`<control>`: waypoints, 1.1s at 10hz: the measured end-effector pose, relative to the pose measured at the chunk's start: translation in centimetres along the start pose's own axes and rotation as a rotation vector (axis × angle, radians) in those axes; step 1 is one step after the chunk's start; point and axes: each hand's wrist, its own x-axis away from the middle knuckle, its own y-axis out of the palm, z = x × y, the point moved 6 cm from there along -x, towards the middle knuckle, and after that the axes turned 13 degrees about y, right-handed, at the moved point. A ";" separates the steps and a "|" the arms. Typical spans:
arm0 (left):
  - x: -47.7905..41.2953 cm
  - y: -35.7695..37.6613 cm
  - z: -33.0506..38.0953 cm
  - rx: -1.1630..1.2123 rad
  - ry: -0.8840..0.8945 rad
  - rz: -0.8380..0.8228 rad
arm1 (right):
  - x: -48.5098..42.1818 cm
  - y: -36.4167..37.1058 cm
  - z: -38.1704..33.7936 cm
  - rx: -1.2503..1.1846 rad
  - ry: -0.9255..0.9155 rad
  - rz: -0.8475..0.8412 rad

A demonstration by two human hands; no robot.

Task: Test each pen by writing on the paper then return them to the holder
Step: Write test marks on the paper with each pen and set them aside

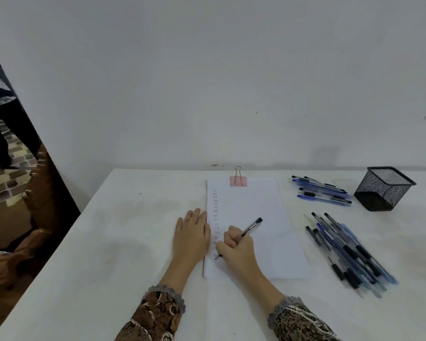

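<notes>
Our right hand (236, 244) grips a pen (246, 232), tip on the paper (256, 205); our left hand (191, 232) lies flat and open beside it, touching the paper's edge.

The white paper (253, 232) lies lengthwise mid-desk, pinned at its far edge by a pink binder clip (238, 181), with a column of short written words down its left margin. A dark pen (250, 228), gripped in the right hand (236, 247), touches its tip low on that margin. Right of the paper lie two pen heaps: a small far heap (322, 193) and a bigger near heap (349, 252). The black mesh holder (384, 189) stands upright by the far right corner.
</notes>
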 end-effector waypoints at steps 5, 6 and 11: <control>0.0 -0.1 0.1 0.000 -0.002 -0.009 | 0.1 0.2 -0.4 0.115 -0.034 -0.014; 0.1 -0.1 0.0 0.004 -0.003 -0.008 | 0.1 -0.2 -0.3 0.115 -0.040 0.018; 0.1 0.0 0.0 0.038 -0.009 0.002 | 0.0 -0.2 -0.8 0.159 -0.066 0.017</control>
